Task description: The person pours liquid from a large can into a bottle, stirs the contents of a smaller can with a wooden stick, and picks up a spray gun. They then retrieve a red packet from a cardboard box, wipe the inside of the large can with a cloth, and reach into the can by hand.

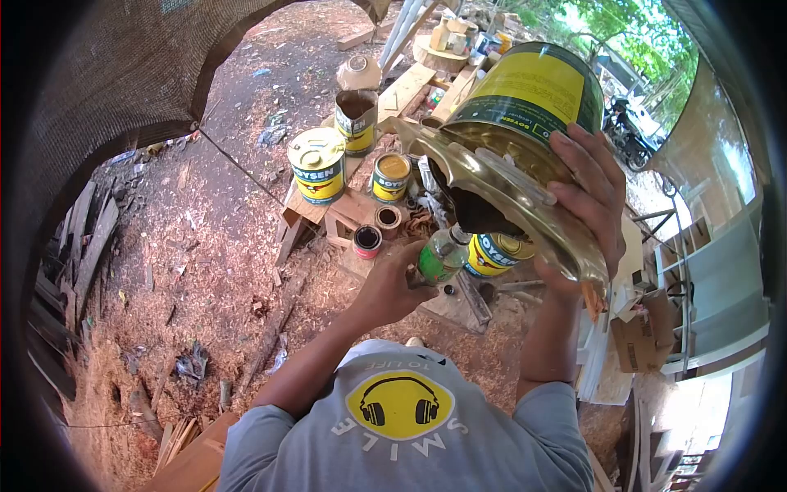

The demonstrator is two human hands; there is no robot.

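Observation:
My left hand (395,283) is closed around a small clear plastic bottle (443,256) with a green label, held upright by its body. My right hand (586,193) grips a large yellow-and-green Boysen can (525,86), tipped on its side. The can's torn, bent metal top (566,238) juts toward me, with a dark opening (484,209) right above the bottle's mouth. Any liquid between the two is hidden by the metal. Behind the bottle sits a smaller yellow Boysen can (492,254), partly covered.
A lidded Boysen can (318,168), an open-topped can (357,123) and a small can (390,178) stand on wooden boards ahead. Nearer are two small open pots (368,241) with dark contents. Wood shavings cover the ground. A cardboard box (648,332) lies at right.

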